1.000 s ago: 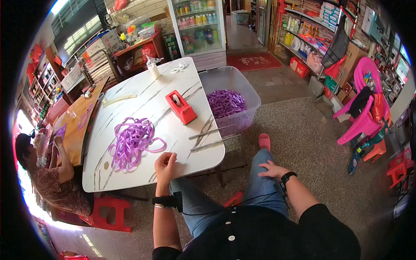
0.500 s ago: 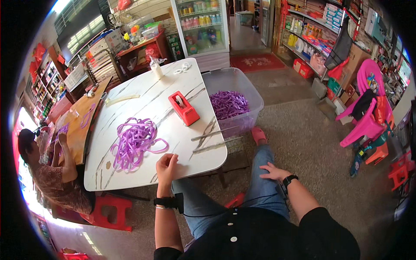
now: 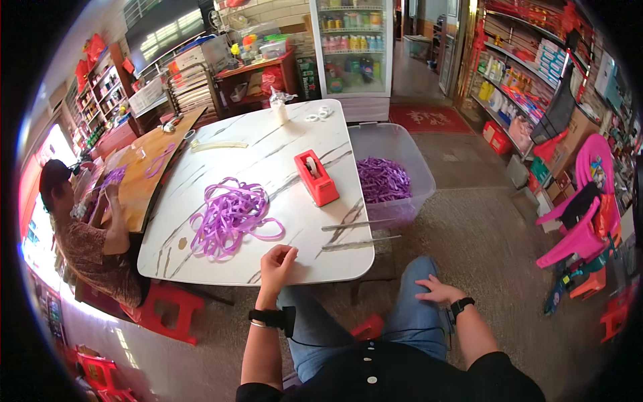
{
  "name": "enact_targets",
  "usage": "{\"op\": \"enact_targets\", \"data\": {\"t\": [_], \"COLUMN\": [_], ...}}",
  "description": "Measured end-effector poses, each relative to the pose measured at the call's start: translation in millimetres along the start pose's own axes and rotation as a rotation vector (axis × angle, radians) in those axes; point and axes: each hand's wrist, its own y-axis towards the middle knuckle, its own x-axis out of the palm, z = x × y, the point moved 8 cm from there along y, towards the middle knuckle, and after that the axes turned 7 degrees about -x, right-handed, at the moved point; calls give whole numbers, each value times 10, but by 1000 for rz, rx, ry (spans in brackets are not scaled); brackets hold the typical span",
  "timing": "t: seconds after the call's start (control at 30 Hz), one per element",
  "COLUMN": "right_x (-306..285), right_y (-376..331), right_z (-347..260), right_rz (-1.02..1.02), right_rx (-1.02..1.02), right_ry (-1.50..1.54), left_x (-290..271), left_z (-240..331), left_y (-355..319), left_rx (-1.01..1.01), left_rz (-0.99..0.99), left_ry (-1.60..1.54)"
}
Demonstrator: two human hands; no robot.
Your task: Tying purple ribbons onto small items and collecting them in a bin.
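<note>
My left hand (image 3: 276, 268) rests at the front edge of the white marble-patterned table (image 3: 268, 151). Its fingers are loosely curled in, thumb against the forefinger, and I see nothing in them. Just beyond it lies a loose heap of purple ribbon loops (image 3: 231, 218). A red tape dispenser (image 3: 317, 179) holding a roll of tape stands farther right. Two thin strips (image 3: 358, 224) lie at the table's right edge, their ends jutting past it. Over my right thigh lies my right hand (image 3: 439, 293), fingers spread, holding nothing.
A clear plastic bin (image 3: 418, 167) full of purple ribbon pieces stands right of the table. A pale bottle (image 3: 278, 112), white rings (image 3: 319, 115) and a yellowish strip bundle (image 3: 219, 145) lie farther back. At the left, another person (image 3: 94, 234) handles purple ribbon at a wooden table (image 3: 151, 181).
My view has turned, so the room sits farther right in the picture. My right leg has drawn back and the pink shoe is out of sight. Both hands keep much the same pose.
</note>
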Motion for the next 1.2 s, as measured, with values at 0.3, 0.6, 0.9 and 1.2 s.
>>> {"op": "enact_targets", "data": {"t": [0.3, 0.6, 0.9, 1.2], "right_x": [676, 2251, 2736, 2374], "right_y": [691, 1370, 1918, 2110], "right_z": [-456, 295, 783, 639], "right_rz": [-318, -1093, -822, -972], "right_rx": [-309, -406, -310, -340], "right_ry": [-357, -514, -709, -396], "left_x": [-4, 21, -141, 38], "left_z": [13, 67, 157, 273], "left_y": [-32, -68, -193, -33], "left_rx": [-43, -22, -7, -44], "left_rz": [-14, -42, 7, -68], "left_ry": [43, 98, 173, 290]}}
